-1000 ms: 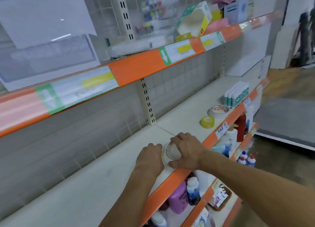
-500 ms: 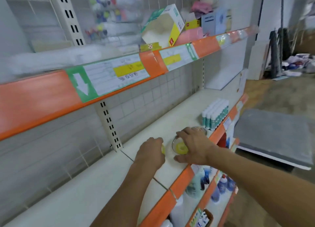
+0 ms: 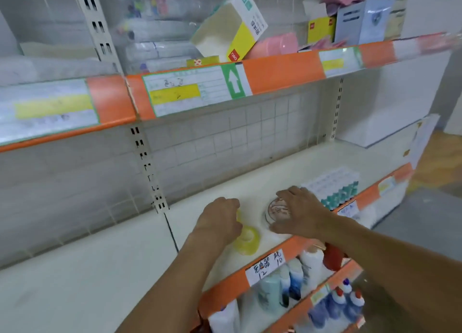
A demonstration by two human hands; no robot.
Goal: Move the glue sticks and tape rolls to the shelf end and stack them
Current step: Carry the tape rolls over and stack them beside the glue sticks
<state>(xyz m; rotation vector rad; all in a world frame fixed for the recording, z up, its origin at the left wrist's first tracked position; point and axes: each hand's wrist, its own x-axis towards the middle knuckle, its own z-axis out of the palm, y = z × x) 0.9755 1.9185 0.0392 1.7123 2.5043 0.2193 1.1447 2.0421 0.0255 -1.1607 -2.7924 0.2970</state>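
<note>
As both hands work at lower centre | left hand grips yellow tape roll | right hand, fingers spread, grips clear tape roll | risk: rolls near the shelf edge could slip off.

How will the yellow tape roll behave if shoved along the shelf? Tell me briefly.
The yellow tape roll lies flat, hole up, so it probably slides rather than rolls. It looks small and light. It sits near the shelf's front edge, so it could drop off.

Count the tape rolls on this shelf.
2. A yellow tape roll sits under the left hand; a clear tape roll under the right hand. Hands may hide more.
</note>
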